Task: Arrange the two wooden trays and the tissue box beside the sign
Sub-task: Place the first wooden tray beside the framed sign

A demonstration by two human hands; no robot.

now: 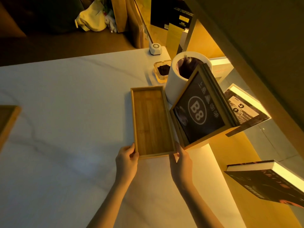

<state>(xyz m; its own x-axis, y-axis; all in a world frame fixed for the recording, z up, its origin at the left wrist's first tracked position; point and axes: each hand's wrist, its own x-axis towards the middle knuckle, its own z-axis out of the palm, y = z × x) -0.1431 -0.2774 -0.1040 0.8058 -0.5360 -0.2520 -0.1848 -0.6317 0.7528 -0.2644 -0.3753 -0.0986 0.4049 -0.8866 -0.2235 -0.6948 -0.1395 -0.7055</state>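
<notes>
A long empty wooden tray (152, 120) lies flat on the white table (65, 112), its right side against the base of the black "B8" sign (199, 109) in a wooden frame. My left hand (127, 159) grips the tray's near left corner. My right hand (181, 159) holds its near right corner, fingers touching the rim next to the sign. A second wooden tray (7, 122) shows partly at the far left edge of the view. No tissue box is in view.
A white cylindrical bin (174, 83) with a dark liner stands behind the sign. A glass ashtray (162, 69) with dark grounds and a small white call button (155, 48) sit beyond it. Books (266, 181) lean on the lit shelf at right.
</notes>
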